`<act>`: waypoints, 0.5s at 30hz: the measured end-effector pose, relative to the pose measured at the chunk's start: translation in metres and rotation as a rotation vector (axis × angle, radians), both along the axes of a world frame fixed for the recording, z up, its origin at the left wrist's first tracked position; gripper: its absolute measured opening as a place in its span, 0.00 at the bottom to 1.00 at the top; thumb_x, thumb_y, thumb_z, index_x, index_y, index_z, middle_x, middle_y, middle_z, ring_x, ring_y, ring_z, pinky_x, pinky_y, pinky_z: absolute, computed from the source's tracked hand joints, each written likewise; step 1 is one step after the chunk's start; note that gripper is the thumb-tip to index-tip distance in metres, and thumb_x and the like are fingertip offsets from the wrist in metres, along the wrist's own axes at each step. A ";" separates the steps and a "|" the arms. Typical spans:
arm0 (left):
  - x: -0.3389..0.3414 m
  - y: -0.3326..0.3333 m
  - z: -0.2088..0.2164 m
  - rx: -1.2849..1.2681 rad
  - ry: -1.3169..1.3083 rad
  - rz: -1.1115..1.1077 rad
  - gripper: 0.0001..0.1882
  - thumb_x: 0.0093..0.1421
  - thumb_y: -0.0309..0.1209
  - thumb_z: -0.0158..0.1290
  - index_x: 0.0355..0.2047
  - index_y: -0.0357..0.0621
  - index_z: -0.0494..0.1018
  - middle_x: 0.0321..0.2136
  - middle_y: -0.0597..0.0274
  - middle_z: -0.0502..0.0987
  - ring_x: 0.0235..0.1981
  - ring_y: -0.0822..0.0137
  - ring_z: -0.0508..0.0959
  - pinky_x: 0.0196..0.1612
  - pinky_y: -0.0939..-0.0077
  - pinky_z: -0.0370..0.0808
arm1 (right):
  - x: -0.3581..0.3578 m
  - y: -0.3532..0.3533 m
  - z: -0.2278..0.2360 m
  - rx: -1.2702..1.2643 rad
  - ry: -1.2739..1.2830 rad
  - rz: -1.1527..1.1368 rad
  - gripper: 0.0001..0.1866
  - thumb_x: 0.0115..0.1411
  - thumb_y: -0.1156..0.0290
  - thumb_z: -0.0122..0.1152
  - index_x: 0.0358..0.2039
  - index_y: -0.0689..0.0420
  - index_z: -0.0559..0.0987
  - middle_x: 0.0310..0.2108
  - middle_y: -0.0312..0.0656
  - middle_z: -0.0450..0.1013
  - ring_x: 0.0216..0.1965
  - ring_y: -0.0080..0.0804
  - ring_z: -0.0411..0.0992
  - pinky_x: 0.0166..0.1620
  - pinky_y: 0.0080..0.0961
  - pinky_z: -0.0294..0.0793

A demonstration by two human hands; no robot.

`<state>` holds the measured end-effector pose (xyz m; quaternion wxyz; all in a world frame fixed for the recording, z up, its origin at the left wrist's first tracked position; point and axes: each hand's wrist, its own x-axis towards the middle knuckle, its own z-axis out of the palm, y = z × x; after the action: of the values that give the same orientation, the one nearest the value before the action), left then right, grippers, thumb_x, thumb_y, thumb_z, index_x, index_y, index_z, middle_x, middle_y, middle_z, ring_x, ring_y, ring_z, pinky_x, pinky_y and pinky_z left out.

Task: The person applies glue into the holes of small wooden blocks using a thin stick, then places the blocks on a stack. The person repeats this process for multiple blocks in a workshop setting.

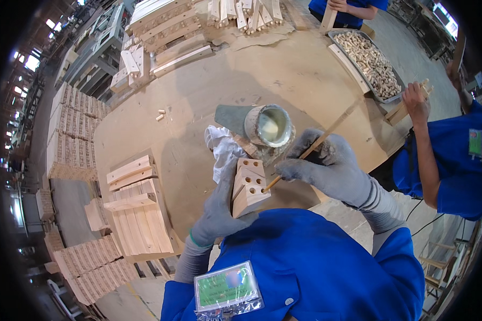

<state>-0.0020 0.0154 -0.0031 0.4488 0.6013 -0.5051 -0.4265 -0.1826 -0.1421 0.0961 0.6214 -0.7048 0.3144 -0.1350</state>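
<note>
My gloved left hand [218, 209] grips a small stack of pale wooden bars [250, 199], held together with their drilled ends facing up. Several round holes show in those ends. In my gloved right hand [329, 167] is a thin wooden stick [315, 145], pinched between thumb and fingers. Its lower tip meets the bars at or beside one of the nearest holes; I cannot tell whether it is inside. Just beyond the bars stands a crusted pot [250, 125] with whitish liquid in it. A crumpled white cloth [225, 150] lies left of the pot.
Wooden bars [139, 219] are stacked on the table [193, 115] at left, with more piles [166, 32] at the back. A tray [392, 98] of dowels [367, 61] sits at far right. Loose dowels [160, 116] lie left of the pot. Co-workers [439, 155] stand right and far.
</note>
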 end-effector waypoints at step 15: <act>-0.003 0.007 -0.004 -0.006 0.128 -0.022 0.61 0.38 0.21 0.63 0.66 0.35 0.35 0.60 0.47 0.59 0.60 0.58 0.63 0.60 0.66 0.60 | -0.006 -0.001 0.007 0.134 -0.216 -0.067 0.09 0.53 0.71 0.65 0.30 0.61 0.75 0.24 0.38 0.74 0.26 0.21 0.73 0.31 0.19 0.72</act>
<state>-0.0055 0.0229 -0.0074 0.4773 0.5658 -0.4833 -0.4675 -0.1882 -0.1429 0.1032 0.6925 -0.6322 0.2773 -0.2095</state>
